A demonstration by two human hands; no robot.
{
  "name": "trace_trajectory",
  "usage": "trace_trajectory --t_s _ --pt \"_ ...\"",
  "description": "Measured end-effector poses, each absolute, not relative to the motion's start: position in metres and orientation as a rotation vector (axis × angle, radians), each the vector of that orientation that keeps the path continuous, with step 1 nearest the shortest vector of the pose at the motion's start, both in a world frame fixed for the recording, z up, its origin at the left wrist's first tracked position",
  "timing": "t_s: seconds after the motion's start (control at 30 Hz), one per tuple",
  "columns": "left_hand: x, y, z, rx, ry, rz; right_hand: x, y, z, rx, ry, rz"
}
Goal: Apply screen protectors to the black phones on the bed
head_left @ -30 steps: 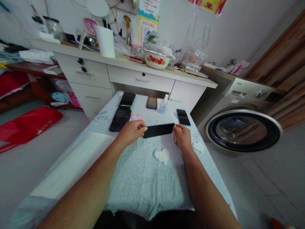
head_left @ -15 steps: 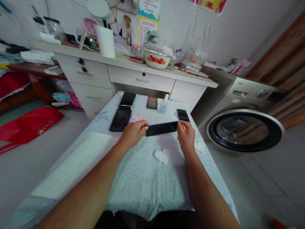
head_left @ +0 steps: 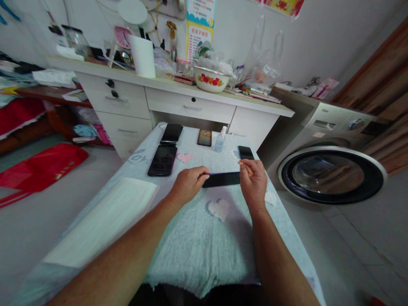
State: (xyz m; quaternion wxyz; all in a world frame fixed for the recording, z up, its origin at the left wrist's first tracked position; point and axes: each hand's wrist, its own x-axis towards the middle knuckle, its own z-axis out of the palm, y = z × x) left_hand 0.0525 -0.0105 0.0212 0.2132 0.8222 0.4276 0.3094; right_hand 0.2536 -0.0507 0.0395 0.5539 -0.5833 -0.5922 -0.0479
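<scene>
Phone point(head_left: 221, 180) is pinched at 1 end by left hand point(head_left: 188, 185), right hand point(head_left: 255, 183) has fingers closed on small orange item point(head_left: 248, 168), so best keep phone steady, edges only.

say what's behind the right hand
Behind the right hand, one dark phone shows its far end; its near end and the right end of the held phone are covered.

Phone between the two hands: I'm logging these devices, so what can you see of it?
The phone is a slim, dark slab with a smooth, glassy-looking black face, nothing lit on it, and a bluish upper edge. It is held lengthwise across the view, over the tablecloth; whether it touches the cloth is unclear. The left hand pinches its left end. Its right end is hidden behind the right hand.
</scene>
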Motion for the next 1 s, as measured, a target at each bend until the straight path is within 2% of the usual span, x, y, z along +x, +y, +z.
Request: trace_trajectory --t_s 0.2,0.63,1.0 --pt "0.059 -0.015 0.024 2.271 1.231 0.864 0.244 -0.048 0.035 -1.358 -1.462 -0.086" --pt "0.054 -0.014 0.023 2.324 1.347 0.907 0.279 -0.042 0.027 -1.594 -1.298 -0.202" --pt "0.048 -0.008 0.022 2.32 1.394 0.933 0.288 -0.034 0.004 -1.748 -1.219 0.168"
